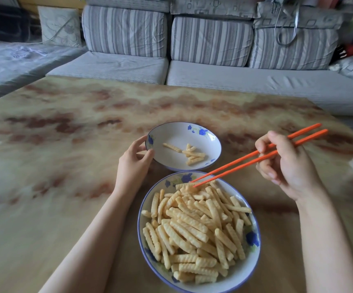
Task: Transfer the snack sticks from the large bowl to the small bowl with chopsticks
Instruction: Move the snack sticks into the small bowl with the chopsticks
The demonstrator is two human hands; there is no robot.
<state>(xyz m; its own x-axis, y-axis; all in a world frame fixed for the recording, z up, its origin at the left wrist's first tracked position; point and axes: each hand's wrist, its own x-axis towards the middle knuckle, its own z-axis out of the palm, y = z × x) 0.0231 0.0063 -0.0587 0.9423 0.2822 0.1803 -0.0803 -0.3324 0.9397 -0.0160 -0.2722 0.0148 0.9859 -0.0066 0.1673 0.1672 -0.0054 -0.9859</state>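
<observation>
Grip of the right hand [285, 163] is clamped on the long orange chopsticks [255, 158], tips almost together on the ridged yellow snack sticks [192, 225] heaped in the large blue-flowered bowl [258, 240], lower centre. Meanwhile the left hand [133, 163] pinches the small white bowl [177, 136] just above. Those sticks look brittle: squeeze hard and one probably snaps, pinch off-centre and it drops onto the marbled surface [65, 144].
</observation>
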